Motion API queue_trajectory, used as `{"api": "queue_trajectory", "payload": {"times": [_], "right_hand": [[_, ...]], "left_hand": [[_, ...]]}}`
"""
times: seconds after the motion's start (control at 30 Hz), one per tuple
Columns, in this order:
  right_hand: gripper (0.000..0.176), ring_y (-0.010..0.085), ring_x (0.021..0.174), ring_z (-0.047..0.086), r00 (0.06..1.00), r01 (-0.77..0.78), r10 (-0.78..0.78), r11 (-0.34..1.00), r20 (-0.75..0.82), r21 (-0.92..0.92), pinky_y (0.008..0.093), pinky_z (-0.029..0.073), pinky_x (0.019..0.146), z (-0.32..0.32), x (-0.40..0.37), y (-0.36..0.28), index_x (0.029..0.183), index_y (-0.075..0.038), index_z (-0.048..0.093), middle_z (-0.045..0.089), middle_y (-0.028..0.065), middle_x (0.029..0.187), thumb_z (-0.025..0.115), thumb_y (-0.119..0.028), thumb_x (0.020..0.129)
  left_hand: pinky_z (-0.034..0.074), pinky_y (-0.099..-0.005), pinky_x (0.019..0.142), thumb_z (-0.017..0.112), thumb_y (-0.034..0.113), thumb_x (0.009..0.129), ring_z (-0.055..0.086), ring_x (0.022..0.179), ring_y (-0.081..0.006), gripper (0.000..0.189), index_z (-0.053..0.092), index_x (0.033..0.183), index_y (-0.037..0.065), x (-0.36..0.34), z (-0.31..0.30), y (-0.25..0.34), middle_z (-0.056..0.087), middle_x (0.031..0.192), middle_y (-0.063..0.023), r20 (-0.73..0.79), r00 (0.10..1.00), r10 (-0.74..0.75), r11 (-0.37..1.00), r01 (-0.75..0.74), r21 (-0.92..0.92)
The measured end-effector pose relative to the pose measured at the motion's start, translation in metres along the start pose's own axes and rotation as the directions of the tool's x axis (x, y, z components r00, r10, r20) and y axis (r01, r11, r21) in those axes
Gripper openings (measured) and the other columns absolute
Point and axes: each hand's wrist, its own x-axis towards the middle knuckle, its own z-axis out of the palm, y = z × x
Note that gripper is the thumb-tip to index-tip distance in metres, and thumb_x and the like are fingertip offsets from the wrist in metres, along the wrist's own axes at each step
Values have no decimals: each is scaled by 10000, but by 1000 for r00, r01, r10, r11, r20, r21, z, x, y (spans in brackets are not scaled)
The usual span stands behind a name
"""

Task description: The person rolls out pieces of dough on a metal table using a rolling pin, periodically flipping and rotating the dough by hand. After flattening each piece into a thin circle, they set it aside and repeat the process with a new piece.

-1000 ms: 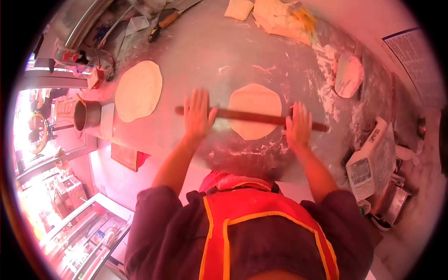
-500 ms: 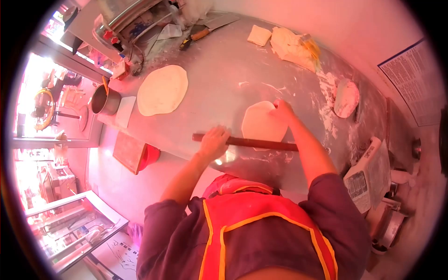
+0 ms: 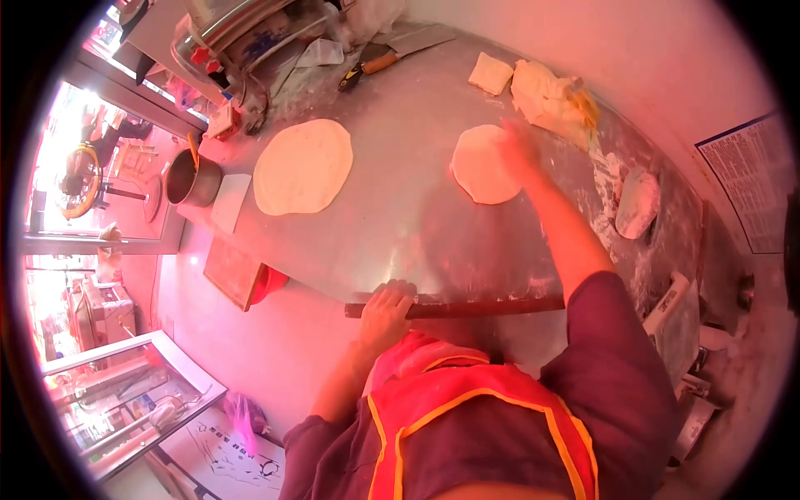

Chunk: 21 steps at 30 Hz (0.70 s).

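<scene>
Near the front edge of the steel table (image 3: 400, 225), the rolling pin (image 3: 467, 307) is shown lying crosswise, left to right. It is gripped close to its left end by the left hand (image 3: 385, 307), whose fingers are curled shut over the wood; the right end of the pin is left free.

Far across the table, the small dough round (image 3: 482, 165) is laid flat on the bare metal, well apart from the pin. Its right edge is touched by the right hand (image 3: 518, 150), reached out at arm's length. The hand is blurred, so it cannot be told whether the dough is pinched or merely pressed by flat fingers.

To the left of the small round, the large dough round (image 3: 302, 167) is spread flat, apart from both hands. At the left edge of the table a metal pot (image 3: 192, 179) is placed, with a white card (image 3: 228, 202) just beside it. At the far side, a wooden-handled knife (image 3: 392, 55), a square dough piece (image 3: 490, 73) and a heap of dough (image 3: 543, 96) are seen. To the right, a floured lump (image 3: 637, 202) is set among spilled flour.
</scene>
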Motion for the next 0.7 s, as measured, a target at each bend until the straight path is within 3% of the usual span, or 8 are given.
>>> {"api": "queue_trajectory", "payload": {"times": [0.03,0.07,0.13,0.23,0.33,0.47,0.6,0.7], "right_hand": [[568,334,1292,472,975,193,-188,981,-118,30,474,387,1049,30,-3,9,1363,-99,497,539,146,1337,677,-197,833],[585,323,1352,399,971,238,-237,971,32,-16,526,317,1093,31,-3,-5,1404,-128,458,457,134,1425,650,-230,861],[599,302,1428,301,950,274,-260,959,175,-65,600,222,1138,30,-14,-29,1459,-166,400,350,107,1532,594,-291,906],[598,279,1468,245,956,248,-223,961,190,-123,640,162,1142,34,-23,-24,1515,-200,325,293,66,1579,472,-393,969],[607,285,1472,239,963,166,-117,967,244,-192,651,148,1136,17,-34,6,1532,-218,298,270,62,1595,462,-391,974],[606,312,1473,239,989,-33,63,975,131,-220,659,140,1130,-11,-99,66,1538,-227,283,241,58,1612,450,-410,985],[604,316,1483,213,924,-327,375,879,78,-346,689,129,1117,-36,-193,41,1549,-226,256,228,63,1618,418,-423,1002],[693,353,1483,171,894,-394,441,859,82,-326,733,109,1088,-37,-220,-36,1544,-161,239,200,103,1615,469,-440,952]], "left_hand": [[506,-413,819,671,34,668,593,962,-313,358,628,1020,89,-1,-1,1,614,1013,-91,33,999,-17,1000,17,-8],[508,-418,829,668,26,674,588,991,-328,384,615,1050,87,-2,-2,1,613,1061,-96,66,997,-32,999,33,-14],[507,-420,844,673,23,663,586,1007,-329,397,615,1050,88,-4,-1,1,617,1076,-94,68,997,-33,999,34,-20],[508,-418,857,681,21,652,583,1021,-326,400,619,1041,89,1,6,-6,620,1082,-88,36,999,-9,1000,9,4],[501,-403,851,677,33,661,599,991,-296,377,651,1033,88,-3,2,1,628,1032,-86,90,996,-28,1000,29,-5],[497,-399,870,676,46,671,602,1040,-292,356,650,1025,73,3,-1,-2,631,1041,-99,123,992,-11,999,15,-32],[495,-412,886,680,58,661,589,1085,-310,349,625,1005,54,1,10,-11,624,1056,-115,93,994,49,997,-43,-68],[494,-423,889,681,65,654,585,1091,-318,352,614,998,49,1,15,-10,622,1055,-123,100,991,92,994,-85,-71]]}}
